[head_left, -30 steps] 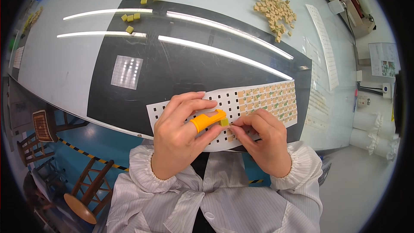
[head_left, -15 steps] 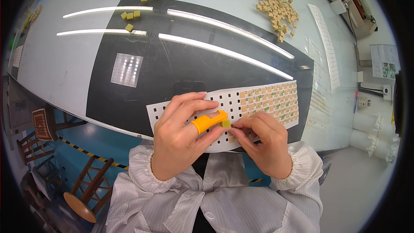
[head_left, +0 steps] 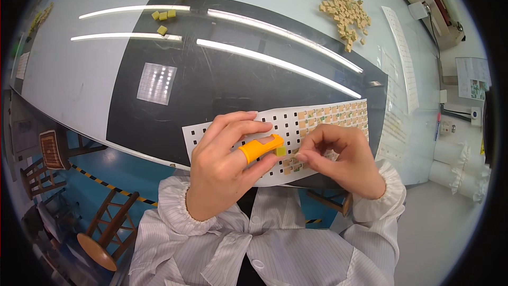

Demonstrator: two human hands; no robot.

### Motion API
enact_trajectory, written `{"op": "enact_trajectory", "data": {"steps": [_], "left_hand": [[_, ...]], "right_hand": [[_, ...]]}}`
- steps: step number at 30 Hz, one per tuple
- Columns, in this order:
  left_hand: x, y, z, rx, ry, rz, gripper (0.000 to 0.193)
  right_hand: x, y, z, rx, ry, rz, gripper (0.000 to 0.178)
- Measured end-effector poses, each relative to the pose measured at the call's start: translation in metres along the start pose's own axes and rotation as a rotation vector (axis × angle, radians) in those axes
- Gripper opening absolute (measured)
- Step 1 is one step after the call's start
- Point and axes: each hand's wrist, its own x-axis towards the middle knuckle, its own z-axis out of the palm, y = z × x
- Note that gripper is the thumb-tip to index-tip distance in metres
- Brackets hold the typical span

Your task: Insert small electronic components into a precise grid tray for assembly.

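My left hand (head_left: 225, 161) wears an orange finger sleeve (head_left: 259, 148) on its index finger. Between that finger and the thumb it pinches a small yellow-green cube (head_left: 280, 151). Below lies a white sheet (head_left: 198, 131) printed with rows of black squares; beige pieces with green marks (head_left: 338, 114) sit in rows over its right part. Just right of the cube, my right hand (head_left: 344, 153) hovers above the sheet, its thumb and index fingertips drawn together. Whatever those fingertips may hold is too small to make out. More beige pieces (head_left: 292, 168) show on the sheet below the fingertips.
A heap of beige pieces (head_left: 346, 16) lies at the far right of the table. Several yellow-green cubes (head_left: 162, 30) are scattered at the far left of the black mat (head_left: 227, 74). A clear gridded square (head_left: 157, 83) rests on the mat. Wooden stools (head_left: 98, 249) stand lower left.
My right hand has drawn back to the right, away from the cube, uncovering beige pieces on the sheet. My left hand keeps its pinch on the cube. The view has shifted slightly.
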Motion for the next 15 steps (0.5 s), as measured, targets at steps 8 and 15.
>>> {"op": "enact_trajectory", "data": {"steps": [8,15], "left_hand": [[0.000,-0.001,0.001,0.012,-0.010,-0.012,0.028],[0.002,0.001,0.001,-0.009,0.002,-0.021,0.025]], "right_hand": [[0.038,-0.021,-0.017,0.140,-0.286,0.198,0.012],[0.044,-0.027,-0.017,0.104,-0.363,0.241,0.013]]}}
